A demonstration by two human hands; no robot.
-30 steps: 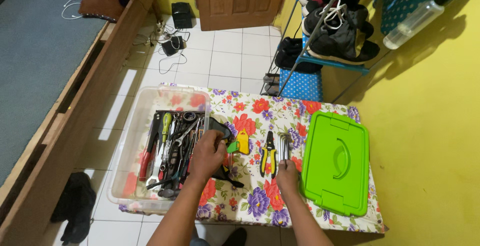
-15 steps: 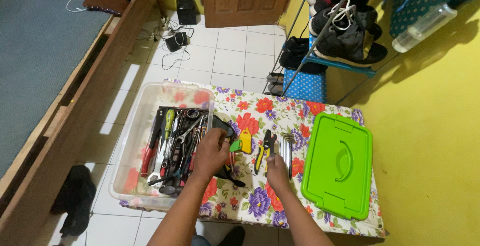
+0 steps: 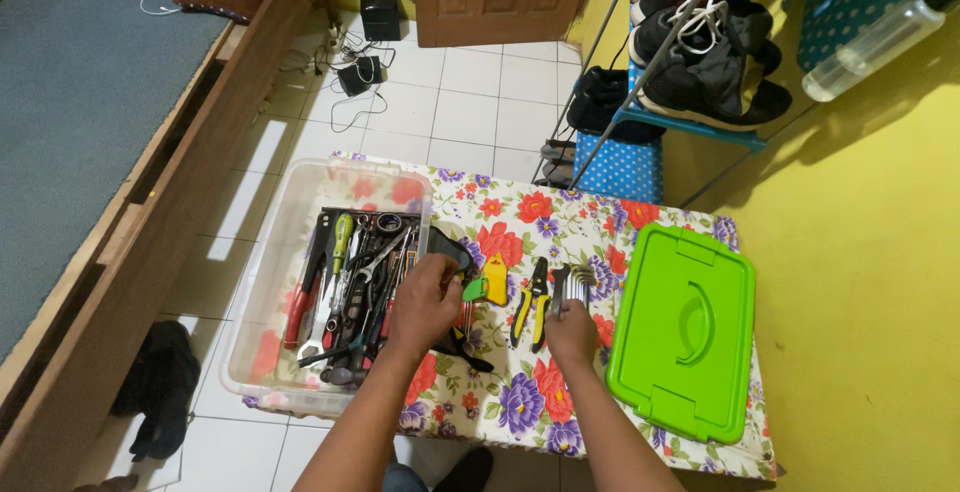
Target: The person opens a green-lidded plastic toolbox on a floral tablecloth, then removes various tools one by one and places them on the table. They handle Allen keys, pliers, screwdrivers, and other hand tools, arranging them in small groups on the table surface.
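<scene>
My left hand (image 3: 422,302) is closed around a small green-handled tool (image 3: 470,291) at the right edge of a clear plastic bin (image 3: 262,282). The tool's green end pokes out beside a yellow tool (image 3: 492,282). Under this hand lies a black pouch (image 3: 450,252). My right hand (image 3: 572,333) grips the lower ends of a bunch of metal hex keys (image 3: 573,285) on the floral tablecloth (image 3: 520,222). Yellow-and-black pliers (image 3: 535,304) lie just left of that hand.
Inside the bin are several wrenches, screwdrivers and pliers (image 3: 355,282). A bright green lid (image 3: 685,337) lies at the table's right end near the yellow wall. A shoe rack (image 3: 690,52) stands behind the table. A wooden bed frame (image 3: 150,212) runs along the left.
My right hand has shifted slightly left and up along the hex keys, and one key now splays out to the left. My left hand has stayed closed on the green tool.
</scene>
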